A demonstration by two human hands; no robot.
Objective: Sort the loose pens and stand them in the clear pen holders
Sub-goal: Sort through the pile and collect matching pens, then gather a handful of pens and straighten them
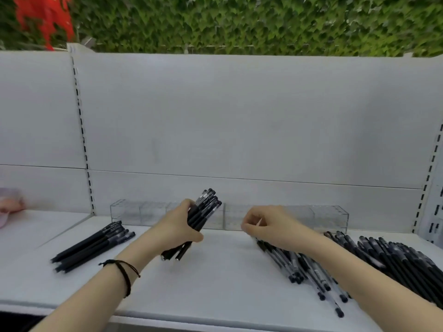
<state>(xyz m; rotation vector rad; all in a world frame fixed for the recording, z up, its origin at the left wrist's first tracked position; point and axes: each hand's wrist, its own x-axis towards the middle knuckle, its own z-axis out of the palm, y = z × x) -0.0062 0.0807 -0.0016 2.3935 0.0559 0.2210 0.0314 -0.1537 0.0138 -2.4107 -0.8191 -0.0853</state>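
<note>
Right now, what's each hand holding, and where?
Left hand grips a bundle of black pens around its middle. Right hand curls over the far end of the loose pile; hold cannot be told.

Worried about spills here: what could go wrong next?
The left hand grips a thick bundle of pens with uneven lower ends; one could slip out. The loose pile under the right hand reaches near the front edge of the shelf; tugging one pen free might roll others off.
</note>
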